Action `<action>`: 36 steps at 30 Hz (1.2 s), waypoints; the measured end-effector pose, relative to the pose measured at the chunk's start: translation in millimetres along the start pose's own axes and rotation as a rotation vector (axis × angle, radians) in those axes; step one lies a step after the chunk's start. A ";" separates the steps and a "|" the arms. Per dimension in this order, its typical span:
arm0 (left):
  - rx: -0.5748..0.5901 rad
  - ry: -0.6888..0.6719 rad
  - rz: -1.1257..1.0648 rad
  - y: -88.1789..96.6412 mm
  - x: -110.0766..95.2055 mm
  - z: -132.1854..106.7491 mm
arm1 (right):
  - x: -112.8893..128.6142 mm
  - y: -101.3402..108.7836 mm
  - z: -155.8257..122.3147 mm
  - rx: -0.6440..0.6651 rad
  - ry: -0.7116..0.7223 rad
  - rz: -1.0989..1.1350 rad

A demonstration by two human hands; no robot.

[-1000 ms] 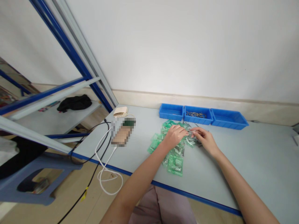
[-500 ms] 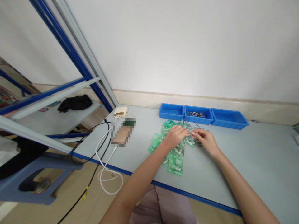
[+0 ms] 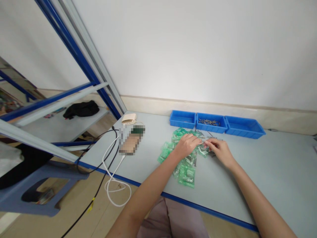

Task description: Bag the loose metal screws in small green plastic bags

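L hand [image 3: 189, 145] & R hand [image 3: 219, 151] meet just right of ctr frame, fingertips near-touching. L fingers curl down, tips mostly hidden; R thumb + forefinger come together. Can't tell if either grips anything: too small, prob. a thin metal bit btwn them.

Loose metal pieces [image 3: 212, 154] lie right under/beside R fingers, w/ more just above, toward the bins; R is the nearer hand. Long axes vary: some of the upper ones run approx. L-R, others slant down to the R. Green bags [image 3: 186, 176], see-through, w/ pieces inside, spread under & around L hand and below it, crowding that side; L hand hides part of the pile.

Above the hands, along the wall: L bin [image 3: 182, 124], mid bin [image 3: 210, 128] w/ thin metal pieces, R bin [image 3: 244, 133], all blue. Mid bin is closest; its front wall stands btwn hands and contents.

Ctr-left: pixelated item [image 3: 131, 142] w/ white cable [image 3: 122, 159], cream device [image 3: 129, 119] behind. Upper left: black cloth [image 3: 81, 109] on shelf.
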State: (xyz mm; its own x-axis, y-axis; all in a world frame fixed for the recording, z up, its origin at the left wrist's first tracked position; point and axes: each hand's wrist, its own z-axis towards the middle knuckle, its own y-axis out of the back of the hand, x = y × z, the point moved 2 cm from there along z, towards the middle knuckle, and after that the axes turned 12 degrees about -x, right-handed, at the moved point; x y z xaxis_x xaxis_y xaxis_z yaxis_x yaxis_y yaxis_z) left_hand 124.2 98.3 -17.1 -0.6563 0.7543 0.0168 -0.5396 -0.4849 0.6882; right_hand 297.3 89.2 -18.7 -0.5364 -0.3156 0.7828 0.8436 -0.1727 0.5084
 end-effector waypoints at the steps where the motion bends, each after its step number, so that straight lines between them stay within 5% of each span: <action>1: 0.005 0.001 0.005 0.1 0.1 -0.1 | 0.5 -0.6 -0.2 0.007 0.005 0.005; 7: 0.005 0.005 0.016 -1.4 0.8 0.8 | 1.6 -0.1 -0.5 -0.059 0.061 -0.004; 21: -0.031 -0.015 -0.015 -0.3 -0.8 -0.2 | 4.2 0.9 0.2 0.028 -0.041 0.050; 29: -0.051 0.011 -0.018 -1.6 0.7 -2.5 | -0.5 2.9 -0.2 -0.073 0.002 0.027; 36: 0.015 0.024 -0.004 -2.3 1.5 -4.4 | 5.8 2.0 -1.5 0.030 -0.025 0.053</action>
State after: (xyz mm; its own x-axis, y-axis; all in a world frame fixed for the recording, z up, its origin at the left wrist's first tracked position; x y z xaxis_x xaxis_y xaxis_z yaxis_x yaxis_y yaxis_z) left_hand 122.1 98.6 -21.8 -0.6672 0.7449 -0.0032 -0.5344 -0.4756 0.6988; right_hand 295.9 85.7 -13.7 -0.4919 -0.3001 0.8173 0.8698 -0.1283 0.4764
